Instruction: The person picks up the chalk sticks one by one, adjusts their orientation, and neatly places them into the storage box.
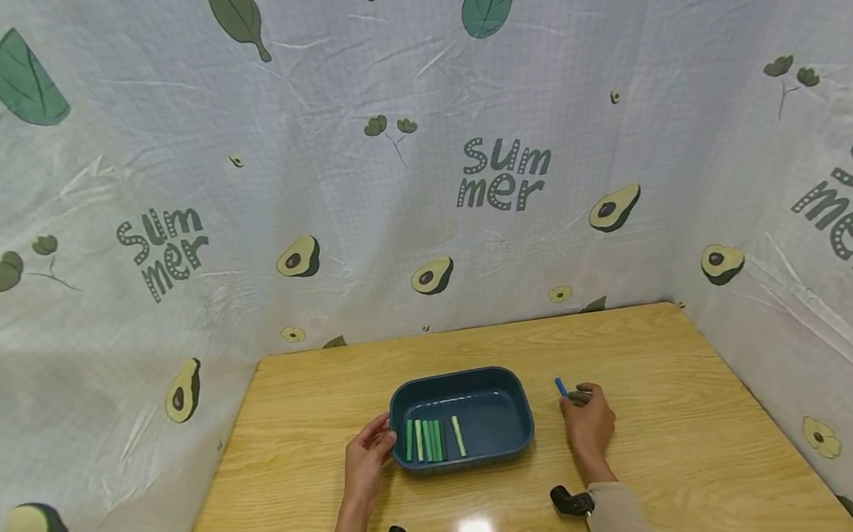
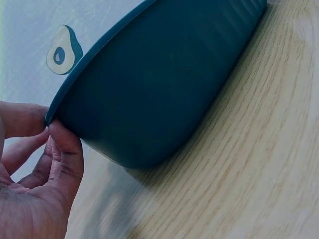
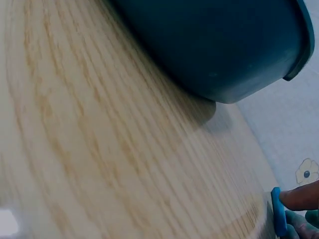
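Note:
A dark blue-green tray (image 1: 479,460) with rounded corners stands on the table. My left hand (image 1: 367,454) pinches its left rim between thumb and fingers, and the left wrist view shows this grip on the rim (image 2: 75,74) up close. Inside lie several green and pale green sticks (image 1: 428,441), side by side at the left, with one pale stick (image 1: 458,436) a little apart from them. Right of the tray, my right hand (image 1: 589,424) pinches a blue chalk-like stick (image 1: 560,386). In the right wrist view the blue stick (image 3: 278,211) shows at the thumb; some fingertips look bluish.
The wooden table (image 1: 315,383) meets a white printed sheet (image 1: 361,204) at the back and sides. Black wrist cameras (image 1: 569,501) sit on both wrists. The tray's right wall (image 3: 219,50) rises to the left of the right hand.

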`<state>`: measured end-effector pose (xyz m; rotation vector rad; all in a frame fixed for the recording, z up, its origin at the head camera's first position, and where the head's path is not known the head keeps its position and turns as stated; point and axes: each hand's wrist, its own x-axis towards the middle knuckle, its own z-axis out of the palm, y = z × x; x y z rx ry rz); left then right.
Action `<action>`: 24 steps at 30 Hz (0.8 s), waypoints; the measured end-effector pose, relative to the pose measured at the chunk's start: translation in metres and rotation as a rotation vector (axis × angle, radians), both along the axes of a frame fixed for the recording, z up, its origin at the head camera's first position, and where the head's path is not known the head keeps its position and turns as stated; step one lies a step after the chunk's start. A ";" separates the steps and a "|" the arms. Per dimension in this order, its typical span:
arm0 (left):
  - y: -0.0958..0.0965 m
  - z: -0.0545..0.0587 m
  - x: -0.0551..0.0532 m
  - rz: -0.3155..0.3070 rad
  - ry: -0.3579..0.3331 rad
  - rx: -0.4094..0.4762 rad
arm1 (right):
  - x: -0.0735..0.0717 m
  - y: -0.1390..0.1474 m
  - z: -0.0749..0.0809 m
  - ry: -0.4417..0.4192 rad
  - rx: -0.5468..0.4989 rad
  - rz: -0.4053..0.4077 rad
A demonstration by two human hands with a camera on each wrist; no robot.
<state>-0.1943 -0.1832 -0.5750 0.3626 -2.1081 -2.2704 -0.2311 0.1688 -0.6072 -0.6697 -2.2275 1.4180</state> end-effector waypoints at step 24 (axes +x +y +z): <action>-0.001 -0.003 0.001 -0.002 0.010 -0.011 | 0.003 0.007 0.015 -0.063 0.016 0.007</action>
